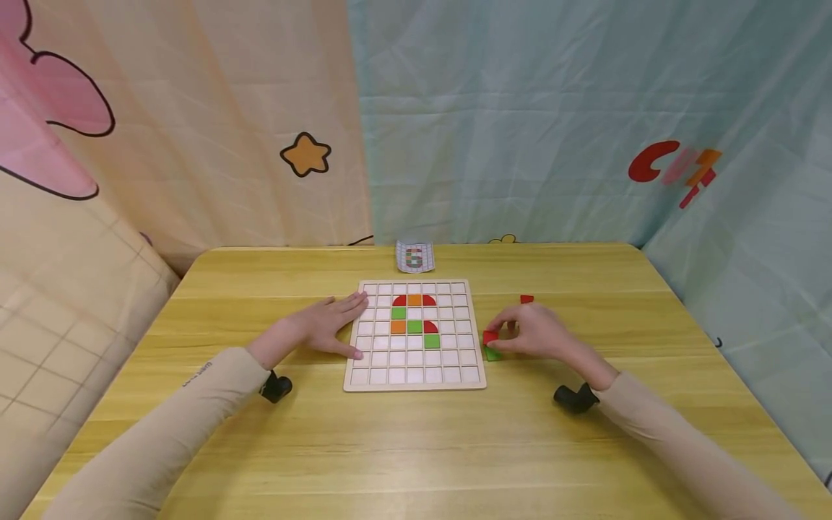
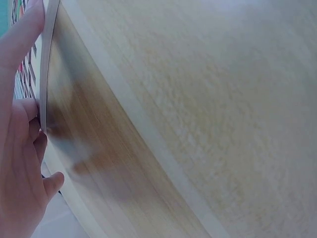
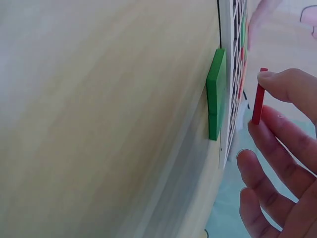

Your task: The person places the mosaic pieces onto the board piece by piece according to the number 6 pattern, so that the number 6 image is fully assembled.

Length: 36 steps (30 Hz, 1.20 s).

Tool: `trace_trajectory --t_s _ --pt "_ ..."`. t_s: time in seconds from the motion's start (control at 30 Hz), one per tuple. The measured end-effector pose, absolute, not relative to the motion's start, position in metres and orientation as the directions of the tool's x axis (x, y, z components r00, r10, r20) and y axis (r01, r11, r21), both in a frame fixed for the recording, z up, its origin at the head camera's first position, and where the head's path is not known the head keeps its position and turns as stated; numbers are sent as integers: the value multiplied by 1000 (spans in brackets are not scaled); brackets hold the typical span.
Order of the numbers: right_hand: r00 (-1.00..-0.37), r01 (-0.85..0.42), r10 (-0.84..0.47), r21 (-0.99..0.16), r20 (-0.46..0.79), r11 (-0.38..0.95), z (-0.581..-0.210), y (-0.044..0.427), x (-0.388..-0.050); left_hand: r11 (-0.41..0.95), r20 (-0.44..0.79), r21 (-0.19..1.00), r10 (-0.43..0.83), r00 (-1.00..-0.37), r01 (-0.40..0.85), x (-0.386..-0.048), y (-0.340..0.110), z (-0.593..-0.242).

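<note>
A square white grid board (image 1: 416,388) with a wooden rim lies mid-table, holding several red, orange and green tiles in its cells. My left hand (image 1: 328,325) is spread at the board's left side, with its fingertips and thumb resting on the edge. To the right of the board, my right hand (image 1: 536,332) pinches a thin red tile (image 3: 258,104) between thumb and fingers. Below that tile, green tiles (image 3: 215,94) lie on the table beside the board's right edge. Another red tile (image 1: 526,298) shows partly behind the right hand.
A small card (image 1: 416,258) printed with a coloured figure on a grid lies behind the board. Curtains stand along the table's far edge and sides. A black device (image 1: 575,399) is at the right wrist, and another black device (image 1: 276,388) at the left.
</note>
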State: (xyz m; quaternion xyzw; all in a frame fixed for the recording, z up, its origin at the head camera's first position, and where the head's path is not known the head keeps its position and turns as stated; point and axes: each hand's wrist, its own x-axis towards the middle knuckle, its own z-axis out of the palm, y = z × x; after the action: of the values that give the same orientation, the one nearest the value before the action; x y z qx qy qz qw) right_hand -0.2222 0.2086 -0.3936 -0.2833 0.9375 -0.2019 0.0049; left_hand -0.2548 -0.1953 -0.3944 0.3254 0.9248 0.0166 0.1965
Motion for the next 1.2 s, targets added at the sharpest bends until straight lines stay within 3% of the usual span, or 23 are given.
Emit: trace_trajectory --t_s 0.7,1.2 --pt "-762 -617 -638 -424 111 663 -398 158 -220 787 -348 159 609 -713 596 -252 -195 -391" --pt "-723 -657 -685 -396 89 641 -402 134 -222 790 -360 148 603 -712 594 -252 -194 -390"
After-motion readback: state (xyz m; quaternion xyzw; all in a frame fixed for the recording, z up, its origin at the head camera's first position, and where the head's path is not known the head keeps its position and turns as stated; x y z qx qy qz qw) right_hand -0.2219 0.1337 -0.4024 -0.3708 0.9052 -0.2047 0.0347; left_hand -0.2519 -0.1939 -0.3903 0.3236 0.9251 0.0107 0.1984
